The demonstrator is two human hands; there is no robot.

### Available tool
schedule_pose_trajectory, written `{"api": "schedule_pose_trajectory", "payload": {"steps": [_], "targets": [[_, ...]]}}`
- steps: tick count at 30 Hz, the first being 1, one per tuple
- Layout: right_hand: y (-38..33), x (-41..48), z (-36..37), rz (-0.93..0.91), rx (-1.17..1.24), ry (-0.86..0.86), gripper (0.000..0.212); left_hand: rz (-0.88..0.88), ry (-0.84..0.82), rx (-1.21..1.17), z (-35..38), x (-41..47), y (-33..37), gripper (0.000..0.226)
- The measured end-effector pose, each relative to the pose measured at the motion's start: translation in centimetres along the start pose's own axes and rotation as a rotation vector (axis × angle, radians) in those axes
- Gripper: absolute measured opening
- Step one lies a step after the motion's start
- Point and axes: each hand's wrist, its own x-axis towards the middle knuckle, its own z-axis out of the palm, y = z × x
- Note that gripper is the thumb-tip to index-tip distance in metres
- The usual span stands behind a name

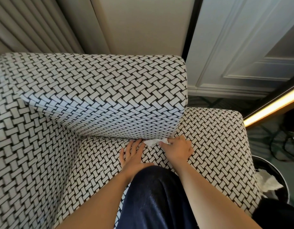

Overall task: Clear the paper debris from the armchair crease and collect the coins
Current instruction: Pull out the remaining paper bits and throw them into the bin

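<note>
paper [151, 141] was pinched in your right hand [177, 151], left hand [134, 155] pressed flat; a hasty tug could have torn it.

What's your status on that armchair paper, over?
Left hand flat on seat cushion by crease. Right hand pinching white paper wad at crease. No coins visible. Back cushion overhangs crease.

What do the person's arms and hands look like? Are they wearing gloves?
No gloves. The left hand and the right hand are bare, with no rings, watch or bracelet showing. The left forearm and right forearm are bare too, no sleeves in view. Between them is dark blue, slightly shiny clothing on the person's leg.
</note>
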Motion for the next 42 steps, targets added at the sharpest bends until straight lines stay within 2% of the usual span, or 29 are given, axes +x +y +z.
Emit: {"api": "schedule_pose_trajectory", "payload": {"steps": [5,7,9,11,16,21,23,25,28,30,32,33,38,42], "targets": [[0.9,-0.4,-0.6,-0.013,0.142,-0.062,0.028,0.024,0.025,-0.084,-0.7,-0.8,0.2,0.085],[1.1,-0.5,-1.3,-0.015,0.309,-0.118,0.026,0.044,0.066,-0.158,-1.4,-1.3,0.0,0.076],[1.2,-1.0,-2.6,0.046,0.546,-0.209,0.025,0.050,0.116,-0.247,-2.2,-1.7,0.0,0.066],[1.8,-1.3,-3.6,0.122,0.685,-0.227,0.021,0.060,0.181,-0.268,-2.8,-1.9,-0.1,0.054],[4.6,-2.8,-5.3,0.158,0.729,-0.112,0.004,0.074,0.297,-0.140,-4.0,-2.5,-0.2,0.027],[6.6,-4.5,-6.3,0.138,0.668,-0.077,0.022,0.038,0.277,0.067,-5.2,-3.2,0.0,0.012],[7.0,-5.0,-6.7,0.128,0.690,-0.072,0.020,0.039,0.255,0.077,-5.4,-3.3,0.1,0.013],[7.5,-5.1,-7.0,0.066,0.600,-0.051,0.011,0.050,0.226,0.071,-5.5,-3.4,0.3,0.015],[8.0,-5.4,-7.2,-0.136,0.356,-0.054,0.009,0.078,0.203,0.101,-5.4,-3.3,0.7,0.020],[8.1,-5.4,-7.3,-0.258,0.204,-0.086,0.012,0.076,0.198,0.109,-5.4,-3.2,1.0,0.017],[8.3,-5.1,-7.3,-0.360,0.071,-0.098,0.006,0.073,0.195,0.120,-5.3,-3.0,1.4,0.012],[8.2,-4.8,-7.4,-0.403,0.024,-0.098,0.001,0.073,0.194,0.130,-5.3,-3.0,1.6,0.012],[7.1,-4.1,-7.0,-0.547,-0.070,-0.171,0.008,0.067,0.184,0.072,-5.3,-2.8,1.5,0.009],[6.3,-3.7,-6.2,-0.649,-0.246,-0.248,0.012,0.057,0.167,-0.005,-5.6,-2.7,1.7,0.009]]}}
